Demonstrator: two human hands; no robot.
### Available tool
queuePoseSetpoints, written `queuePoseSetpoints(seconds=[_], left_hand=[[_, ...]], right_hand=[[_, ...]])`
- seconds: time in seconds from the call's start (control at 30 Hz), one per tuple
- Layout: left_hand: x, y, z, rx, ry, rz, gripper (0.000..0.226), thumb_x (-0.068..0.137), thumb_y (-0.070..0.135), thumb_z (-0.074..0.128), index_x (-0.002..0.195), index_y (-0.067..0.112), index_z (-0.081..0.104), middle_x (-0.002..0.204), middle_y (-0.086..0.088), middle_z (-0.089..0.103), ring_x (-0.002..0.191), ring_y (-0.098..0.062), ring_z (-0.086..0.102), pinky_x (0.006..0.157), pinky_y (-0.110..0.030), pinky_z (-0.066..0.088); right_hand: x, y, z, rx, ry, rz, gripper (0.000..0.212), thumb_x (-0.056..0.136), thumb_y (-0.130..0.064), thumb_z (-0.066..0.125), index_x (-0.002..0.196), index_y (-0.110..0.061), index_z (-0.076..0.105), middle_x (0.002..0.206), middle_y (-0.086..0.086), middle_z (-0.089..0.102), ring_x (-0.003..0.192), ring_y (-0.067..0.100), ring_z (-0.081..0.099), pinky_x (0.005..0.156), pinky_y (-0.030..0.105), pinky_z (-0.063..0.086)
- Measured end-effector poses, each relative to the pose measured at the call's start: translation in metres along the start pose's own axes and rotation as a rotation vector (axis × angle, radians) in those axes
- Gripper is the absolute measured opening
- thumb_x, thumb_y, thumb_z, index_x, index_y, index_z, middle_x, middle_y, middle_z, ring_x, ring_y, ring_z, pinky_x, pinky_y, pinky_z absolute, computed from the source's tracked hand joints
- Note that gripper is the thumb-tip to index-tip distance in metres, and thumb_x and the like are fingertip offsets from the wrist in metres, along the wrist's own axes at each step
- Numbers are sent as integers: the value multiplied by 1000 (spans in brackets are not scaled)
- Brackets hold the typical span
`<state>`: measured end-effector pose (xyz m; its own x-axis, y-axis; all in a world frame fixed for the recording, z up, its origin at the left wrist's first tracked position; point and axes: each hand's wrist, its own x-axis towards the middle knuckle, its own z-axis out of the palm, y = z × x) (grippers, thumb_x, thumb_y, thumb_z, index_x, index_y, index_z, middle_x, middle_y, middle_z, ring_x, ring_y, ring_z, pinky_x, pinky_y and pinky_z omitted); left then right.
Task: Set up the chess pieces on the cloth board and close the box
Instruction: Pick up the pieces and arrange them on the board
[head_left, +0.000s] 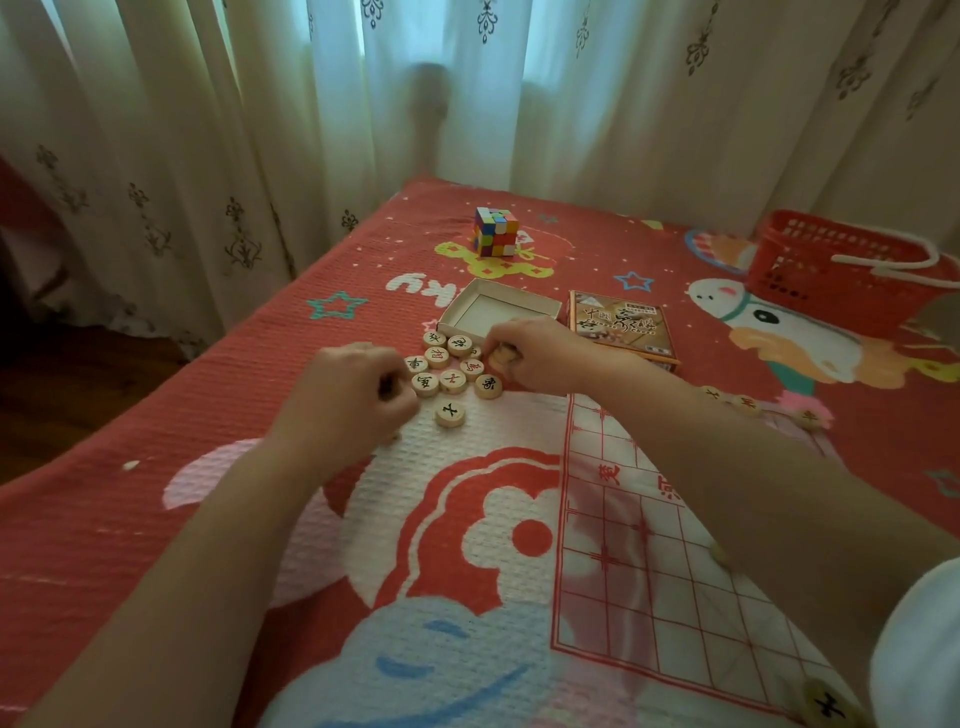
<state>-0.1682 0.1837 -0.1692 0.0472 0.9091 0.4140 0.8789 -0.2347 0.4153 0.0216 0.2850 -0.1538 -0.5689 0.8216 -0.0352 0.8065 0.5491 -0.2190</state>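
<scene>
Covering the bed, red blanket (156, 519); cloth board (649, 571) at lower right of frame. Open box tray (498, 292) at centre, lid (623, 325) just right. Right hand (535, 356) grips chess pieces (501, 357) beside the loose pile (449, 366). Left hand (353, 387) curled; contents unclear.

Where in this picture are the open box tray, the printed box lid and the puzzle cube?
open box tray (493, 310): head view, on its bare inner floor.
printed box lid (621, 325): head view, on its printed top face.
puzzle cube (496, 232): head view, on its near side, mid-height.
</scene>
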Motion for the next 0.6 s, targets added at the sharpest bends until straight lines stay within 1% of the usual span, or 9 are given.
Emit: queuePoseSetpoints(seconds=[0.03,0.07,0.13,0.2,0.27,0.33,0.47,0.53,0.6], left_hand=[[1,-5,-5,-6,32,-18,12,79,18,65,84,8,69,82,-5,66,77,-20,57,71,-30,43],[1,-9,-8,9,26,-34,13,79,19,65,84,8,70,82,-5,67,78,-20,58,72,-32,44],[1,-14,-6,59,-76,-54,15,79,21,64,87,10,71,86,-5,68,81,-21,59,75,-33,46],[0,-14,1,110,-196,-43,17,80,23,62,89,12,71,90,-5,67,84,-20,58,74,-29,43],[-1,-13,5,140,-249,-21,18,82,25,59,91,13,70,90,-5,66,86,-20,57,72,-28,40],[-1,-14,7,142,-274,-23,21,85,28,57,96,13,67,95,-6,64,88,-20,55,72,-28,38],[-4,-13,11,214,-355,-10,29,88,33,56,111,15,55,108,-4,54,86,-13,41,73,-24,33],[-4,-11,13,211,-355,-16,29,88,31,56,111,14,53,109,-4,53,87,-14,42,75,-24,36],[-3,-10,14,202,-326,-20,24,88,28,55,107,13,54,107,-5,55,91,-17,48,78,-27,39]], right_hand=[[0,-4,-2,7,-8,-13,31,90,-7,40,114,-12,58,113,6,58,101,20,49,78,25,35],[1,-8,-2,-8,-43,-30,31,89,-6,40,114,-12,58,114,5,58,102,19,48,79,25,36],[2,-15,3,-64,-147,-60,32,87,-4,42,114,-12,58,116,5,56,106,20,48,80,24,35],[2,-17,9,-86,-190,-66,32,86,-2,42,113,-12,58,117,6,53,108,21,47,80,23,33],[3,-17,12,-82,-174,-59,31,86,-3,44,111,-12,58,116,7,53,107,21,47,80,23,34],[3,-18,12,-76,-162,-59,30,86,-4,44,110,-12,59,115,7,52,106,21,47,80,23,34],[1,-20,10,-66,-170,-64,29,86,-3,43,110,-10,59,111,7,53,104,22,47,79,24,34],[1,-19,4,-50,-124,-49,30,88,-5,41,112,-10,58,103,4,49,98,20,46,77,24,33],[3,-19,-1,-10,-54,-29,30,91,-6,38,114,-11,57,102,2,47,91,15,43,74,22,32]])
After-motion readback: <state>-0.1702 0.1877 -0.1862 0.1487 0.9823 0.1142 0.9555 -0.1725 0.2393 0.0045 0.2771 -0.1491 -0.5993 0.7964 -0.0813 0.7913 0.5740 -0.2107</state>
